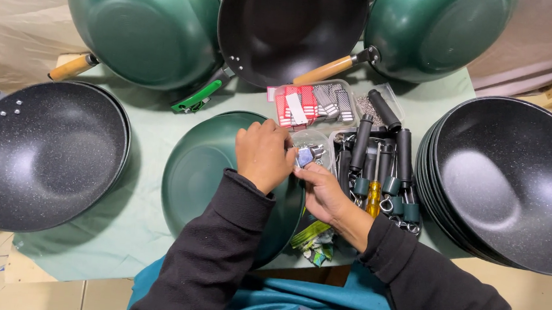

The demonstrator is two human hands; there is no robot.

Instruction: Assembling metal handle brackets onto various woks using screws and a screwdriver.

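Left hand (263,154) and right hand (325,192), fingers pinching one small metal fitting (306,154), above one overturned green wok (203,172)

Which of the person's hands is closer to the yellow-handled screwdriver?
Right. The right hand lies just left of the yellow-handled screwdriver, almost touching it. The left hand is farther left, over the upturned green wok.

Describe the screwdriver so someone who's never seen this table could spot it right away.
Start at the stack of black pans on the right side of the green-covered table. Just to its left lies a cluster of black handles, beside the right hand. The screwdriver stands out among them by its orange-yellow see-through grip.
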